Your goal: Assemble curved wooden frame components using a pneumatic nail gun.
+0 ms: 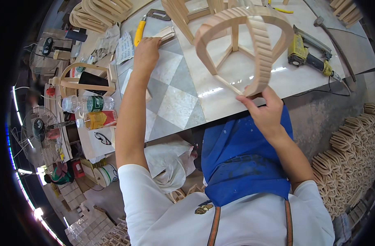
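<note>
My right hand [267, 112] grips the lower edge of a pale wooden frame [263, 53] with curved, hoop-like pieces, raised and tilted over the front of the table. Straight wooden bars show through its openings. My left hand [147, 53] reaches to the far left of the table, its fingers closed at the end of a small pale bundle of strips [167, 34] whose kind I cannot make out. Just beyond that hand lies a yellow-handled tool [140, 33] with a dark metal frame. A yellow and black air nail gun [299, 51] rests at the right.
A hammer [319, 21] lies at the far right. Left of the table stand two plastic bottles [95, 103], [100, 120] and another wooden frame [68, 84]. Safety glasses [102, 138] lie nearby. Curved wooden parts [347, 160] are stacked on the right floor; more wooden frames [191, 14] stand at the back.
</note>
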Demonstrator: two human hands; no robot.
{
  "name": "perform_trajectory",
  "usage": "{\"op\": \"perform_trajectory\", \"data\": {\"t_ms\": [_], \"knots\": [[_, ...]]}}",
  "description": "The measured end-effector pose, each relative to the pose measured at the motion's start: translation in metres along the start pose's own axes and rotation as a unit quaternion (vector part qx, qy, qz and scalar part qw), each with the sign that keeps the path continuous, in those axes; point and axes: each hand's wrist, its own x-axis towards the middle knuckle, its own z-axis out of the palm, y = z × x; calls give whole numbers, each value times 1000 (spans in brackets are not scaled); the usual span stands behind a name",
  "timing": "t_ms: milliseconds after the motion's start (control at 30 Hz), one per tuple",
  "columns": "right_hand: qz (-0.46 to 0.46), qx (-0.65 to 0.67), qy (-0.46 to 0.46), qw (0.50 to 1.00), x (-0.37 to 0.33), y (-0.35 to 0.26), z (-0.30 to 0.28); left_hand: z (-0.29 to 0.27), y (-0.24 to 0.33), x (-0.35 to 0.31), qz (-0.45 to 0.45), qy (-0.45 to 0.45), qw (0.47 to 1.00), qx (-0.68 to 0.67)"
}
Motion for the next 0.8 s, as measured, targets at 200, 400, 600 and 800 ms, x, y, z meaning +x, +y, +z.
{"op": "perform_trajectory", "data": {"t_ms": [200, 400, 600, 800], "knots": [[-3, 54, -5, 999, -11, -14, 14, -32, -6, -21, 72, 83, 994, 17], [-1, 19, -73, 997, -41, -4, -29, -65, 117, -124, -139, 210, 961, -111], [50, 125, -144, 980, -49, -21, -38, -44, 258, -190, -84, 137, 912, -376], [153, 201, -133, 958, -48, -10, -54, -39, 300, -174, -69, 111, 901, -413]]}}
